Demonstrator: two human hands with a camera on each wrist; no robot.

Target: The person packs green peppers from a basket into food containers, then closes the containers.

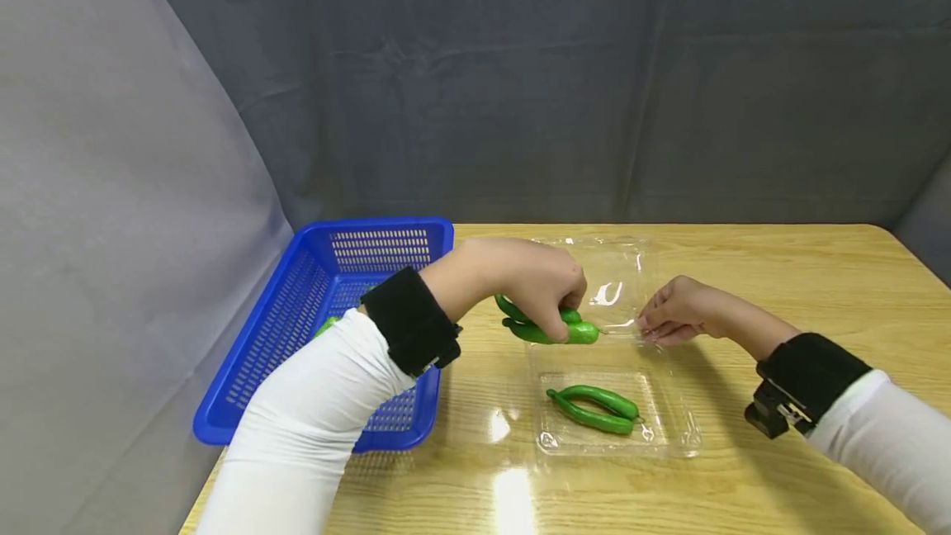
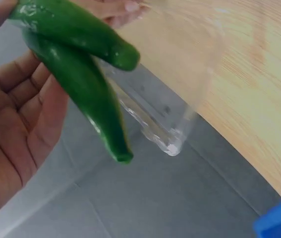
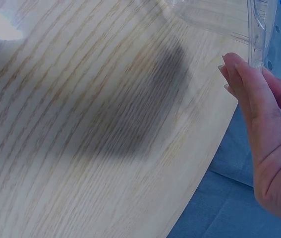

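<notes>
My left hand [image 1: 546, 295] grips two green peppers [image 1: 553, 330] and holds them above the hinge of a clear plastic clamshell box [image 1: 672, 419]. The left wrist view shows the two green peppers [image 2: 88, 84] close up, crossed in my palm. My right hand [image 1: 672, 316] pinches the edge of the box's raised clear lid [image 1: 620, 283]; in the right wrist view my fingers [image 3: 252, 104] press against the lid's rim [image 3: 256, 29]. Two more green peppers [image 1: 594, 409] lie in the box's tray.
A blue plastic basket [image 1: 297, 304] stands at the table's left side, partly behind my left forearm, with something green [image 1: 325, 324] in it. The wooden table [image 1: 802, 271] ends at a grey cloth backdrop. Black wrist bands carry the cameras.
</notes>
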